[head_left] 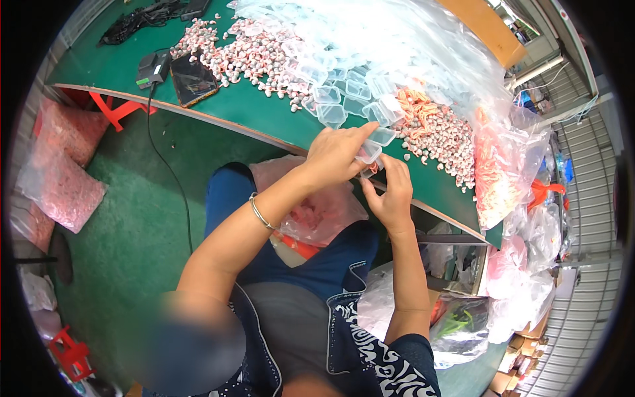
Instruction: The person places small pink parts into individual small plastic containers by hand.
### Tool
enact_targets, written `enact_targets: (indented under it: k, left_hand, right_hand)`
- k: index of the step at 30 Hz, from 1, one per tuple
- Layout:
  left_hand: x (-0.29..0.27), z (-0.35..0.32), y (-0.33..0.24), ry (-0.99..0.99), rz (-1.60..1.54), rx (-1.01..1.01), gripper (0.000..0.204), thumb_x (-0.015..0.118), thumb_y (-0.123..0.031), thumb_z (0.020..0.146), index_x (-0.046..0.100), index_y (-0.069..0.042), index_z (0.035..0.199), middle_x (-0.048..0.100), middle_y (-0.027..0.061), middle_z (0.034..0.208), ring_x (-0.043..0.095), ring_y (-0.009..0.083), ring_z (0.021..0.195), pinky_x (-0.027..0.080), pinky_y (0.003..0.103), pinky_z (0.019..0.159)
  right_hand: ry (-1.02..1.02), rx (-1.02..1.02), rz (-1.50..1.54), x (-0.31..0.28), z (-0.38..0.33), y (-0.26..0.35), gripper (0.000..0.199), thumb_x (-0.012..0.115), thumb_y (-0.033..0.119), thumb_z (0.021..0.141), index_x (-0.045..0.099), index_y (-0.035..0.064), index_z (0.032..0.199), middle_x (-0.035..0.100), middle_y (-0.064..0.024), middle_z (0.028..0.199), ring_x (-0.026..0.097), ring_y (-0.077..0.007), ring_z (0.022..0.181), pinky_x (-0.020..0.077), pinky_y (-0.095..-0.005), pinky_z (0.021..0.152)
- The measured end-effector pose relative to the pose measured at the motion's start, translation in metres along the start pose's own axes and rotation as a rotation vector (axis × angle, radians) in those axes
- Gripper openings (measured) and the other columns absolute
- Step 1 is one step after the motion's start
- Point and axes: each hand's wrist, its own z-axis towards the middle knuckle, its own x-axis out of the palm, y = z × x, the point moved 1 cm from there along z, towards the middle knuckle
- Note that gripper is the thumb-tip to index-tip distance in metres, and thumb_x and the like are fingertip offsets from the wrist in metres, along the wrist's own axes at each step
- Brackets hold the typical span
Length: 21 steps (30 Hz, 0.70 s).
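With the hands as the dial's centre, pink-filled bags lie on the floor at nine o'clock, partly cut off by the view's dark rim. At ten a dark phone rests on the green desk; between ten and eleven spreads a heap of small pink-and-grey pieces, too small to make out singly. Spare clear boxes jumble at eleven, and glare blurs the large clear plastic behind them. The left hand, its back upward, is curled closed on a small clear box at the desk's near edge; most of that grip's fingertips are hidden. A clear panel juts from the box towards one o'clock; whether it is the lid, I cannot tell. The right hand pinches the box's near end, thumb and fingers parted only by its width, with a reddish bit of unclear shape between them. Orange strands lie towards one-thirty, a second heap towards two-thirty, and at three slumps a strand-filled bag, its plastic creased and shiny.
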Motion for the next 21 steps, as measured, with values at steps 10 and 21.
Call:
enact_targets:
  k: [10, 21]
  left_hand:
    - [-0.027, 0.021, 0.021, 0.095, -0.601, -0.247, 0.064, 0.068, -0.022, 0.086, 0.046, -0.003, 0.142, 0.062, 0.0257, 0.118, 0.063, 0.0402, 0.106, 0.051, 0.043, 0.090]
    - [-0.039, -0.014, -0.005, -0.204, 0.221, 0.107, 0.038, 0.074, -0.014, 0.079, 0.064, -0.007, 0.115, 0.059, 0.0131, 0.108, 0.062, 0.0341, 0.091, 0.052, 0.043, 0.077]
  right_hand:
    - [-0.065, 0.026, -0.053, 0.008, 0.002, 0.007, 0.055, 0.076, 0.007, 0.068, 0.060, 0.0004, 0.120, 0.065, -0.0176, 0.111, 0.061, -0.0365, 0.101, 0.0481, -0.0441, 0.090]
    - [-0.071, 0.054, -0.054, 0.010, 0.002, 0.007, 0.053, 0.074, 0.005, 0.070, 0.059, -0.0009, 0.121, 0.063, -0.0188, 0.108, 0.060, -0.0360, 0.099, 0.0484, -0.0425, 0.089]
